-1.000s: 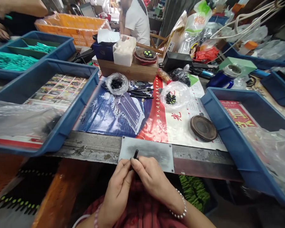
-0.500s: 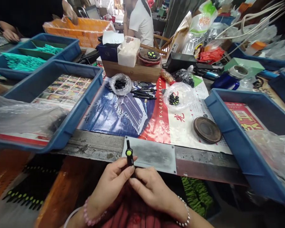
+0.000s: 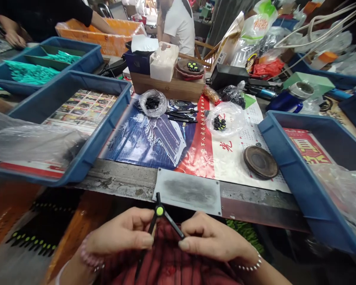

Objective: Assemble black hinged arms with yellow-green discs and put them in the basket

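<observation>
A black compass [image 3: 160, 215] with a yellow-green hinge cap stands spread in an upside-down V above my lap, just in front of the table's edge. My left hand [image 3: 126, 233] pinches its left leg between thumb and fingers. My right hand [image 3: 213, 239] pinches the right leg near its end. Both hands are closed on the legs, and the hinge points up toward a grey metal plate [image 3: 190, 192] fixed to the table's front strip.
Blue trays stand at left [image 3: 86, 154] and right [image 3: 296, 178]. A poster [image 3: 154, 142] covers the table middle, bearing two clear bags of small black parts [image 3: 222, 120], loose black compass legs [image 3: 180, 115] and a brown round lid [image 3: 260, 161]. Other people work at the back.
The compass was closed and upright in my fingers; now its legs are pulled apart, my hands have moved away from each other and lower toward my lap.
</observation>
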`<state>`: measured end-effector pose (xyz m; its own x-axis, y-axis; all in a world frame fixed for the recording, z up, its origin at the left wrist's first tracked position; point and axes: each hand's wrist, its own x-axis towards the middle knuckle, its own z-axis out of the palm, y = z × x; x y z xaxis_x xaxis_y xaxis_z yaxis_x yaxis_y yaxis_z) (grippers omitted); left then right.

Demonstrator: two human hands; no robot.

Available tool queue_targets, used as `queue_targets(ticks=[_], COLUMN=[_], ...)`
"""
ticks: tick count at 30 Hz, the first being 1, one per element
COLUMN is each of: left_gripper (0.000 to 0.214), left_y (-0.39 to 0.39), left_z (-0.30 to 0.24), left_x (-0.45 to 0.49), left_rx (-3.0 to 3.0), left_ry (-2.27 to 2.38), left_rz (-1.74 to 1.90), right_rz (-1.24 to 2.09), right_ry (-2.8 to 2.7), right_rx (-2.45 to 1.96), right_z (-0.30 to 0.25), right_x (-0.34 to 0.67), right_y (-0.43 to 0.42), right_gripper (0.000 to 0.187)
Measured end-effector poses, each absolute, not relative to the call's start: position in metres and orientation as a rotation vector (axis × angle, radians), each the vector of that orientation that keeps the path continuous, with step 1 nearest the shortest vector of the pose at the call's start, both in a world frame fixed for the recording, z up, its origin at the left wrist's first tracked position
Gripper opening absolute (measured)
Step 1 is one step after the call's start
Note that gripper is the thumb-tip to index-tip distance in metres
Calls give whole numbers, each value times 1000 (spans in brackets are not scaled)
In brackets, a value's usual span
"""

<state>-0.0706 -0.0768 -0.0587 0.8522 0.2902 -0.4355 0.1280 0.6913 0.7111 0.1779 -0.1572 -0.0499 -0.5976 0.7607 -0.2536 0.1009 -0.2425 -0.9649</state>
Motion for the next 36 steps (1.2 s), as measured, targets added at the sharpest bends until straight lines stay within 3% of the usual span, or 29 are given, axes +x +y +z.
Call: queue_targets(ticks=[2, 4, 12, 18, 21, 24, 27, 30, 33, 36], left_gripper=[81, 87, 44, 36, 46, 61, 43, 24, 18, 23], left_y=[-77, -78, -90, -95, -99, -111, -128, -137, -137, -129], left_z=[-75, -91, -100, -104, -98, -78, -58, -56, -79, -114], left_x=[-68, -64, -48, -51, -73, -109, -142, -173, -221, -294], left_rx=[646, 569, 506, 498, 800, 1631, 2257, 2227, 1962, 1787], left_ry=[426, 340, 326, 487, 784, 1089, 980, 912, 1087, 1429], left_rz=[175, 249, 419, 515, 727, 963, 660, 321, 353, 496], right_rz=[1939, 1943, 1850, 1982, 2135, 2292, 2349, 2414, 2440, 2183], right_ry=[-1447, -1365, -1290, -1095, -1040, -1236, -1595, -1787, -1772, -1838], right_rx=[-1008, -985, -925, -983, -1071, -1110, -1067, -966, -1037, -1200], right_z=[-53, -57, -70, -75, -75, -73, -78, -90, -105, -113], right_x=[173, 164, 135, 119, 117, 114, 97, 59, 20, -1], right_y=[-157, -157, -161, -155, -152, -146, -131, -116, -101, -88], right_gripper=[46, 48, 52, 53, 53, 55, 57, 61, 66, 72])
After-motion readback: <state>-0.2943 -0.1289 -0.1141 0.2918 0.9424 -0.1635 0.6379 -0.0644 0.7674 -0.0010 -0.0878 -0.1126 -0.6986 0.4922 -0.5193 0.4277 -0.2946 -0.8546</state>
